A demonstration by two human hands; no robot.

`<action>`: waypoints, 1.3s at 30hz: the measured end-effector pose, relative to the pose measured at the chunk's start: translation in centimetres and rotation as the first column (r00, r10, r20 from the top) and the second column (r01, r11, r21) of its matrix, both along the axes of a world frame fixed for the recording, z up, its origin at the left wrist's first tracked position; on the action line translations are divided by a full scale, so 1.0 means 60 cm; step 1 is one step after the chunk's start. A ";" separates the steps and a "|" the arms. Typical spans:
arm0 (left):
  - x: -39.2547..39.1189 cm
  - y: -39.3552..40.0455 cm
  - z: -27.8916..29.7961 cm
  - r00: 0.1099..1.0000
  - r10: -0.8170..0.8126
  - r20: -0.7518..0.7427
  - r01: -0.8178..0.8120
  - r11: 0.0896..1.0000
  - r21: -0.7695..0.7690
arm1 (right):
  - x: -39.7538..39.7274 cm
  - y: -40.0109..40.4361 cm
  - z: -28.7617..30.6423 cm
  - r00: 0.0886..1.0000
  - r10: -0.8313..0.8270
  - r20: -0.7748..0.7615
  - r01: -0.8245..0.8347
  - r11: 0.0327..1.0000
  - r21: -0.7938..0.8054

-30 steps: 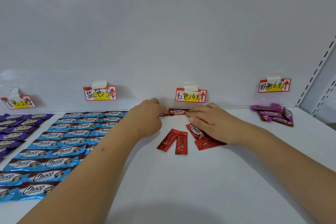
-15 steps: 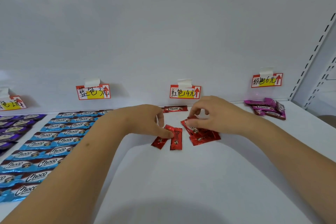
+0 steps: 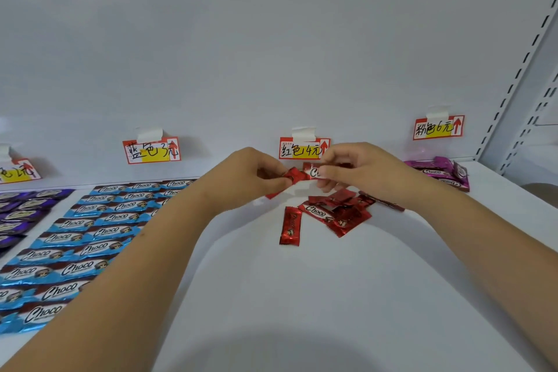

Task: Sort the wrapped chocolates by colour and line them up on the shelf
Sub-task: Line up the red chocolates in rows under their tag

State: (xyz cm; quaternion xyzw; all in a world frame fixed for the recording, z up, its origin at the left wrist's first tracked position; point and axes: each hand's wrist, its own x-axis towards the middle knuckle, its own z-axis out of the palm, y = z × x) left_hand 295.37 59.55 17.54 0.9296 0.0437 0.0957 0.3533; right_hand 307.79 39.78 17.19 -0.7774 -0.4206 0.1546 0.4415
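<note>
At the far left of the white shelf (image 3: pixel 302 296), purple-wrapped chocolates (image 3: pixel 21 208) lie in overlapping rows under a partly cut-off price tag (image 3: pixel 16 172), and that section looks finished as far as the frame shows. Next to them, blue-wrapped chocolates (image 3: pixel 78 238) run in neat columns from the back wall toward the front edge, below the blue price tag (image 3: pixel 152 150); this group also appears done. In the middle, under the red price tag (image 3: pixel 303 148), the work is in progress: the left hand (image 3: pixel 247 181) pinches one red chocolate (image 3: pixel 291 176) between thumb and fingertips, lifted just off the shelf, while the right hand (image 3: pixel 359 172) pinches a second red chocolate (image 3: pixel 314 172) with its logo facing up, the two pieces nearly end to end near the back wall. Below the hands, a loose red pile (image 3: pixel 341 210) lies jumbled, and a single red chocolate (image 3: pixel 290 226) sits apart, lengthwise, just left of it. At the far right, pink-wrapped chocolates (image 3: pixel 437 172) lie heaped under the pink price tag (image 3: pixel 438 127), not yet lined up. By this view, roughly half the job is complete: red has barely begun and pink is untouched.
</note>
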 end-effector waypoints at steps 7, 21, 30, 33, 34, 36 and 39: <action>0.016 -0.019 -0.042 0.999 0.003 -0.040 0.016 0.885 0.465 | 0.039 -0.002 -0.024 0.970 -0.147 0.192 0.171 0.979 -0.115; 0.024 -0.004 -0.055 0.998 0.020 -0.052 -0.001 0.939 0.344 | 0.071 -0.009 -0.042 0.956 -0.187 0.228 0.216 0.970 -0.109; 0.022 -0.002 -0.058 0.998 0.069 0.009 -0.068 0.945 0.319 | 0.074 0.002 -0.058 0.939 -0.242 0.245 0.258 0.966 -0.031; 0.022 -0.001 -0.057 0.993 0.108 0.047 -0.118 0.931 0.344 | 0.072 0.015 -0.066 0.926 -0.267 0.266 0.276 0.961 0.005; 0.021 -0.001 -0.058 0.992 0.118 0.049 -0.128 0.927 0.354 | 0.070 0.019 -0.069 0.922 -0.267 0.280 0.276 0.961 0.005; 0.020 0.001 -0.056 0.991 0.127 0.040 -0.133 0.921 0.367 | 0.066 0.025 -0.072 0.894 -0.250 0.373 0.276 0.961 -0.018; 0.017 0.002 -0.053 0.991 0.127 0.035 -0.130 0.912 0.388 | 0.060 0.023 -0.066 0.766 -0.241 0.596 0.320 0.947 -0.028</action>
